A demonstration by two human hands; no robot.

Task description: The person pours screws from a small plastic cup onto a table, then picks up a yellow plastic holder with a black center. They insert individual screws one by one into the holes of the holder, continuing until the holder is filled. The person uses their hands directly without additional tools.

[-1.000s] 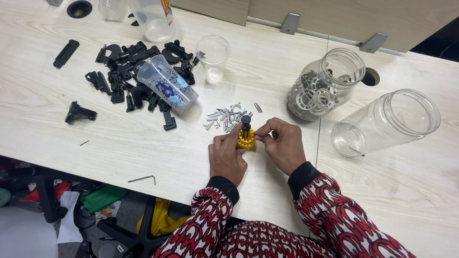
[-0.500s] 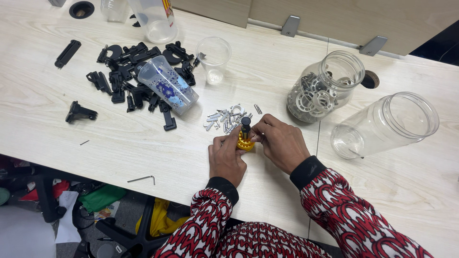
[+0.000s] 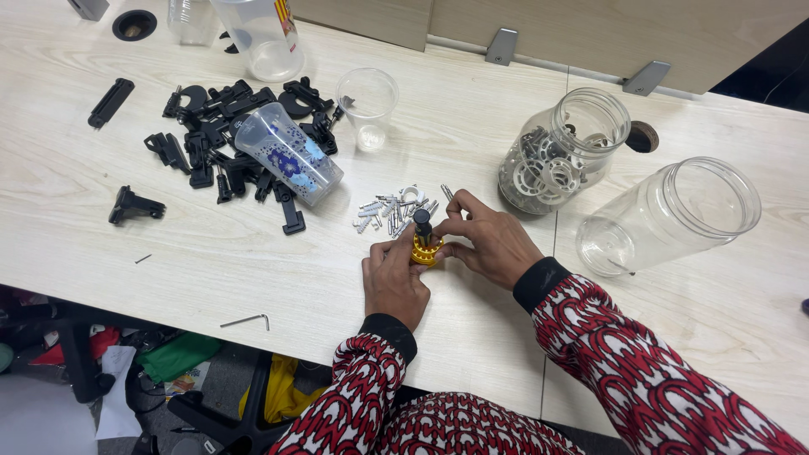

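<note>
- Two hands meet over one small yellow part point(image 3: 426, 251) that sits on the table point(image 3: 253, 270) near its front edge, just below a scatter of silver screws point(image 3: 392, 209).
- The left hand point(image 3: 394, 282) curls round the yellow part from below, fingers closed on its rim and steadying it against the tabletop.
- The right hand point(image 3: 489, 244) pinches a short black piece point(image 3: 422, 222) that stands upright out of the yellow part, thumb and forefinger closed on it.
- To do this well, the black piece probably needs to stay straight up while the left hand keeps the yellow part from turning or sliding; a tilt could jam it.
- Screws lie just beside the knuckles, so a wide sweep of either hand could scatter them.
- A patterned cup point(image 3: 288, 156) lies tipped on a heap of black plastic parts point(image 3: 211, 143) to the left, well apart from the hands.
- A jar of metal rings point(image 3: 560, 156) and an empty jar point(image 3: 674, 215) lying on its side stand to the right, near the right forearm.
- Open room lies to the left front, where only a bent key point(image 3: 246, 320) rests close to the edge.
- The table edge runs just under the wrists, so small parts nudged back could drop to the floor.
</note>
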